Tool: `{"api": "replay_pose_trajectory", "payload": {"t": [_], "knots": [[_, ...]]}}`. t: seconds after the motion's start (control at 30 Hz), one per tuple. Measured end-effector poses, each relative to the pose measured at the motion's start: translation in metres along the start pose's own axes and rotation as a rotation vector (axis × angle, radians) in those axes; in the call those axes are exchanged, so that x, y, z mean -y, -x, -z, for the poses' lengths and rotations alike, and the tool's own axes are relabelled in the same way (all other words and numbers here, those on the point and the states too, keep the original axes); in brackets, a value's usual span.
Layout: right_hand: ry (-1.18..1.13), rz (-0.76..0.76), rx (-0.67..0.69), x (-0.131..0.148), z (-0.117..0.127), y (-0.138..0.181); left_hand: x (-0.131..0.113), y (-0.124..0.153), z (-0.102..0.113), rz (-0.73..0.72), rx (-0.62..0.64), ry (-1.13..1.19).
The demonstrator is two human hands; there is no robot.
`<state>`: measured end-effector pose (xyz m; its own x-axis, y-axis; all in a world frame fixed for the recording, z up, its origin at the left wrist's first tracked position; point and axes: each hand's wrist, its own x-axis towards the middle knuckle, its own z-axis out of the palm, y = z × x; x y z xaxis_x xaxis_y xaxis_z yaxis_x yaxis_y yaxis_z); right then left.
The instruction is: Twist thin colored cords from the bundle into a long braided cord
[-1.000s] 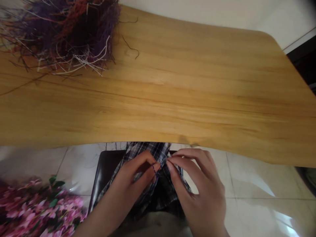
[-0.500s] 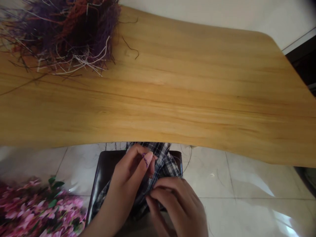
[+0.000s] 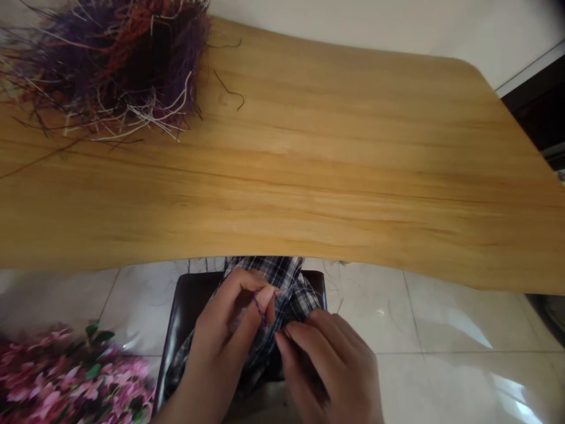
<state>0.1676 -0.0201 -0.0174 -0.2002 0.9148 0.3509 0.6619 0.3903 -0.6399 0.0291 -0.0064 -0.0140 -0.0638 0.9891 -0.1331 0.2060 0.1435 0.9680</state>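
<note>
Over my lap, my left hand pinches a thin purple twisted strand between thumb and forefinger. The strand runs along the thumb, and a short dark end shows past the fingertips. My right hand is a little lower and to the right, with thumb and forefinger pressed together. Anything in that pinch is too fine to make out. Black-and-white checked cloth lies beneath both hands, on a dark brown padded seat.
A wooden table spans the view in front of me. On its far left sits a tangled heap of purple, rust and white fibres, with a loose dark strand nearby. Pink flowers stand lower left. Pale floor tiles surround the seat.
My right hand has shifted slightly right and its fingertips have moved away from the left hand. My left hand keeps its pinch on the purple strand, slightly lower in view.
</note>
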Motion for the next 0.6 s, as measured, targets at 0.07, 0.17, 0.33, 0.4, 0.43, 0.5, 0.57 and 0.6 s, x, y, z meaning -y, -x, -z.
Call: {"api": "replay_pose_trajectory", "payload": {"t": [0.07, 0.17, 0.33, 0.4, 0.43, 0.5, 0.57, 0.6], "knots": [[-0.002, 0.032, 0.007, 0.002, -0.005, 0.004, 0.001, 0.001, 0.0, 0.029, -0.039, 0.007], [0.055, 0.106, 0.058, 0.005, -0.012, 0.013, 0.003, 0.001, 0.0, 0.062, -0.076, 0.055], [0.114, 0.174, 0.102, 0.001, -0.029, 0.045, 0.007, -0.003, 0.004, 0.145, -0.122, 0.252], [0.108, 0.195, 0.116, -0.002, -0.032, 0.059, 0.008, -0.002, 0.007, 0.186, -0.14, 0.335], [0.104, 0.201, 0.128, -0.003, -0.033, 0.065, 0.007, -0.001, 0.009, 0.202, -0.135, 0.379], [0.095, 0.205, 0.181, -0.007, -0.03, 0.074, 0.006, 0.004, 0.014, 0.232, -0.12, 0.439], [0.077, 0.199, 0.258, -0.011, -0.023, 0.079, 0.003, 0.01, 0.02, 0.236, -0.145, 0.419], [0.064, 0.192, 0.299, -0.013, -0.019, 0.079, 0.001, 0.013, 0.024, 0.228, -0.182, 0.371]]}}
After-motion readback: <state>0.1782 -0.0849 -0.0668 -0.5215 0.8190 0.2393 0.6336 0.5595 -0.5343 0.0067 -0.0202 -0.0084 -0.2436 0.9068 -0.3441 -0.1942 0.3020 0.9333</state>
